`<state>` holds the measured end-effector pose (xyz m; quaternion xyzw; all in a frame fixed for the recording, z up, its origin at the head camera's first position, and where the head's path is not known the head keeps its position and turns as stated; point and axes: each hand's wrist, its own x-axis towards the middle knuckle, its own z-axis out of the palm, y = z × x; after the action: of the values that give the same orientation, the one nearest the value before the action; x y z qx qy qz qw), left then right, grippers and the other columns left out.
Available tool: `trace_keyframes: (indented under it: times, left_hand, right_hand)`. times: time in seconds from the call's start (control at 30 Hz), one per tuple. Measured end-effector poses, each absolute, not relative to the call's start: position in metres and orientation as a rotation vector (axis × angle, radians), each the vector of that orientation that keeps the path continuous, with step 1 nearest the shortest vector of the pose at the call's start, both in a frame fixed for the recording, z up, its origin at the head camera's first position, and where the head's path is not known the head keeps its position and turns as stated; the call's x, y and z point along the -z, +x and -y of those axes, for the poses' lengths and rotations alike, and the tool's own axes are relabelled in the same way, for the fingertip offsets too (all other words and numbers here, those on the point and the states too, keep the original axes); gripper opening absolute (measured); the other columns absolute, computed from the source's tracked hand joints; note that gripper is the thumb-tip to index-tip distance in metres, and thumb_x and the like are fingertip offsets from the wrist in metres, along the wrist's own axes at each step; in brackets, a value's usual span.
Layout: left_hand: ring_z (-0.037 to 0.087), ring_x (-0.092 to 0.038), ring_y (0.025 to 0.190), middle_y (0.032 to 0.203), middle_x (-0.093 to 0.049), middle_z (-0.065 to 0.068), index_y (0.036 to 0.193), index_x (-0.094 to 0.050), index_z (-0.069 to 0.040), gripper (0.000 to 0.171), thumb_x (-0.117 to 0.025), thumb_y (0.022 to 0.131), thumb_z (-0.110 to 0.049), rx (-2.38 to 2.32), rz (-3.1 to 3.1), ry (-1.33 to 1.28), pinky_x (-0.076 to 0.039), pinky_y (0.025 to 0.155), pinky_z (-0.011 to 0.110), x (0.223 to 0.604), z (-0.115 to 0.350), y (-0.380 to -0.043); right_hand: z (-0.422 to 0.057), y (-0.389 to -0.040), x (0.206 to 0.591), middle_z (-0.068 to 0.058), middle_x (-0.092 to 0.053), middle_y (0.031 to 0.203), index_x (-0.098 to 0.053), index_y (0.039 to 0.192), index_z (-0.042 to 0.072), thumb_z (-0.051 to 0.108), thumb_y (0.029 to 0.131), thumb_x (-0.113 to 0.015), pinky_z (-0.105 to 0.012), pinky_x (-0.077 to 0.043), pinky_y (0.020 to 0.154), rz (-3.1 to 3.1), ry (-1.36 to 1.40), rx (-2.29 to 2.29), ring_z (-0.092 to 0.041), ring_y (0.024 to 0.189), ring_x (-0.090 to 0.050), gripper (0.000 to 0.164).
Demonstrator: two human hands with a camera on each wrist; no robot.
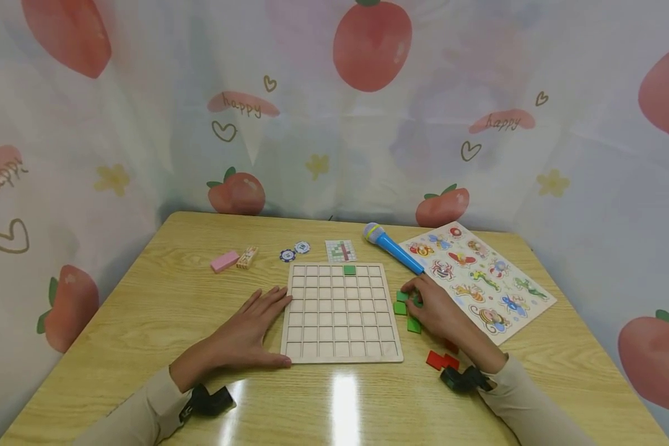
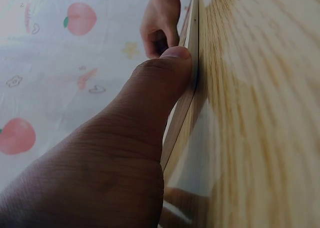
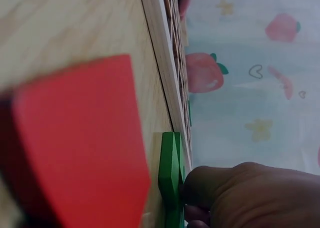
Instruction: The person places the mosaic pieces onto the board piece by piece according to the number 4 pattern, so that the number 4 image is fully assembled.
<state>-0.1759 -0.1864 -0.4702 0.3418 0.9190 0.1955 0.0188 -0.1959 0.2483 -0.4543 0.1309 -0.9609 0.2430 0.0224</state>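
Note:
A wooden grid board (image 1: 342, 359) lies on the table, with one green square tile (image 1: 349, 270) in its top row. My left hand (image 1: 251, 331) rests flat on the table with fingers spread, fingertips at the board's left edge and thumb at its near left corner. The thumb (image 2: 170, 68) lies along the board's edge in the left wrist view. My right hand (image 1: 436, 306) reaches down with bent fingers over several loose green tiles (image 1: 399, 308) right of the board. Its thumb is right beside the green tiles (image 3: 170, 163); I cannot tell whether one is pinched.
Red tiles (image 1: 435, 360) lie near the right wrist. Behind the right hand are a blue toy microphone (image 1: 396, 249) and a board of insect pictures (image 1: 507, 282). Beyond the grid are a pattern card (image 1: 340, 251), poker chips (image 1: 302, 247), a pink block (image 1: 225, 261) and a patterned block (image 1: 248, 257).

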Motion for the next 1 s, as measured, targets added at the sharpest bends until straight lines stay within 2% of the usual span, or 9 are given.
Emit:
trace_keyframes:
  times: [0.47,0.6,0.8,1.0]
  left_hand:
    - [0.034,-0.021,0.167,0.178,-0.028,0.012,0.168,-0.032,-0.008,0.126,-0.075,0.076,-0.083,-0.606,-2.845,1.069,-0.014,0.138,0.058,0.469,0.188,-0.176]
    - [0.035,-0.023,0.167,0.177,-0.028,0.013,0.168,-0.033,-0.008,0.126,-0.074,0.076,-0.083,-0.597,-2.845,1.071,-0.015,0.137,0.06,0.468,0.189,-0.177]
    - [0.034,-0.022,0.167,0.178,-0.028,0.012,0.168,-0.032,-0.009,0.126,-0.075,0.076,-0.082,-0.602,-2.839,1.054,-0.014,0.138,0.059,0.467,0.19,-0.177]
    - [0.03,-0.017,0.169,0.179,-0.024,0.008,0.17,-0.029,-0.012,0.126,-0.074,0.076,-0.083,-0.612,-2.814,1.03,-0.011,0.139,0.056,0.466,0.188,-0.176]
  right_hand:
    - [-0.24,-0.198,0.429,-0.013,-0.06,0.119,-0.065,0.122,0.004,0.011,0.1,-0.07,-0.031,-0.055,0.078,3.0,0.526,-0.736,-0.018,0.095,-0.058,0.023]
    - [-0.217,-0.204,0.413,-0.015,-0.059,0.122,-0.065,0.122,0.004,0.01,0.1,-0.071,-0.033,-0.054,0.077,2.981,0.636,-0.692,-0.023,0.096,-0.058,0.024]
    - [-0.166,-0.228,0.399,-0.015,-0.061,0.123,-0.064,0.126,0.004,0.011,0.102,-0.071,-0.04,-0.06,0.088,3.04,0.845,-0.571,-0.027,0.109,-0.065,0.026]
    - [-0.136,-0.258,0.401,-0.013,-0.061,0.117,-0.065,0.122,0.007,0.011,0.104,-0.069,-0.036,-0.057,0.085,3.103,1.063,-0.466,-0.021,0.1,-0.06,0.019]
